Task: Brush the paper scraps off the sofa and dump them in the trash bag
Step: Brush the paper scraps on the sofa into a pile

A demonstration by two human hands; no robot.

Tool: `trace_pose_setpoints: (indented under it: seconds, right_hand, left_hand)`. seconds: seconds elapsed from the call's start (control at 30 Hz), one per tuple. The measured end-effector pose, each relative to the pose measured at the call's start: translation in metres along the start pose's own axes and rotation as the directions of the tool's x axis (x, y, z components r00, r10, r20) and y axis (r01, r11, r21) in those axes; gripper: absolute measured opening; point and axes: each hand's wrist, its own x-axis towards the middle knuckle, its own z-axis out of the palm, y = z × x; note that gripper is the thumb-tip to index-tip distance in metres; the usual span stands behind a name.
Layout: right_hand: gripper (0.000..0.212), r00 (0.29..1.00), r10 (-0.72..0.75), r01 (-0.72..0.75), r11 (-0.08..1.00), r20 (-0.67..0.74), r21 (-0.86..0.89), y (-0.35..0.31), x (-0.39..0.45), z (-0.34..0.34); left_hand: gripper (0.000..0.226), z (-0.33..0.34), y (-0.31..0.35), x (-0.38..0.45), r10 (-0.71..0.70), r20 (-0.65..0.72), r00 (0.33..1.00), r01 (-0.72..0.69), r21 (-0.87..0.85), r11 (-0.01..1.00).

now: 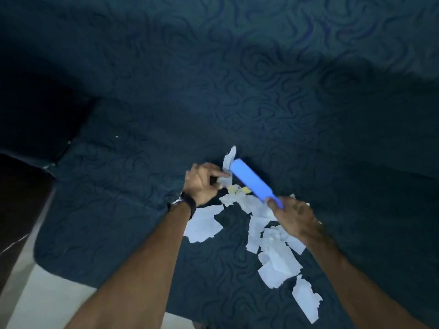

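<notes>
Torn white paper scraps (273, 245) on the dark blue swirl-patterned sofa (261, 96)
Right hand (294, 217) grips a blue plastic brush (251, 180) above the scraps; left hand (202, 182) pinches one scrap beside it

A home living room, dimly lit: a dark teal sofa (237, 96) with swirl-patterned upholstery fills the view, its padded arm (35, 110) at left, pale tiled floor (47, 293) below.

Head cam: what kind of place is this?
Probably a home living room. The hands work on a dark blue sofa with swirl-patterned upholstery, and pale floor shows past its edge. Torn paper scraps lie on the seat beside a blue brush.
</notes>
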Motion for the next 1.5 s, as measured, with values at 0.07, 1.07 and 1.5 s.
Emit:
trace_pose_setpoints:
  seconds: [0.07,1.07,1.5]
  right_hand:
    - [0.056,0.999,-0.043,0.04,0.992,-0.021,-0.12,0.003,-0.027,0.0]
    - [0.046,0.986,-0.169,0.169,0.986,-0.006,0.013,-0.158,-0.022,-0.023]
    - [0.056,0.881,-0.472,0.456,0.819,0.044,-0.348,-0.392,0.119,0.063]
  left_hand:
    - [0.045,-0.011,-0.013,-0.023,0.034,-0.084,0.996,-0.031,0.04,0.999]
    - [0.059,-0.03,-0.084,-0.074,-0.519,-0.337,0.786,0.395,-0.372,0.84]
    - [0.098,-0.073,-0.201,-0.096,-0.559,0.027,0.828,0.522,-0.398,0.754]
